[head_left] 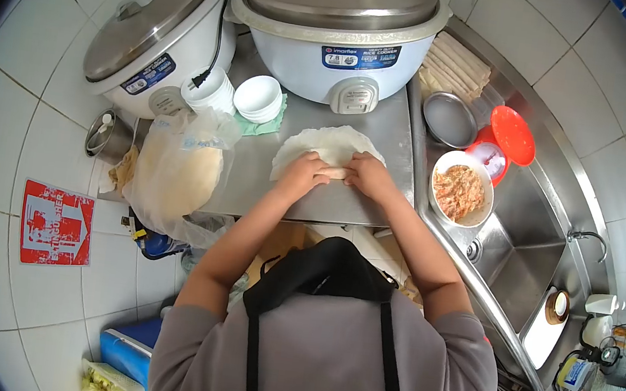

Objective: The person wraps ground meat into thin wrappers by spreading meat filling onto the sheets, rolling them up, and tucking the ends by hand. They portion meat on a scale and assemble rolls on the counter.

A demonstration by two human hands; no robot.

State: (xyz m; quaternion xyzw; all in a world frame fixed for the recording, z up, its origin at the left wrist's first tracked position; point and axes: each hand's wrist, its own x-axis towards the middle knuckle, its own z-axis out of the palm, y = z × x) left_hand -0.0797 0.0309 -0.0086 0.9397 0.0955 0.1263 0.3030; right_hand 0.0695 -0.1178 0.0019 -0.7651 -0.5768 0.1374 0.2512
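Observation:
A round, pale spring roll wrapper lies on the steel table, its near edge folded over into a thin roll. My left hand grips the left end of this roll with curled fingers. At the right end, my right hand is closed on it in the same way. Whatever is inside the roll is hidden. To the left, a clear plastic bag holds a stack of round wrappers. On the right stands a white bowl of orange-brown filling.
Two large rice cookers stand at the back. White bowls are stacked before them. Finished rolls lie at the back right, near a grey metal pan and a red lid. A steel sink is on the right.

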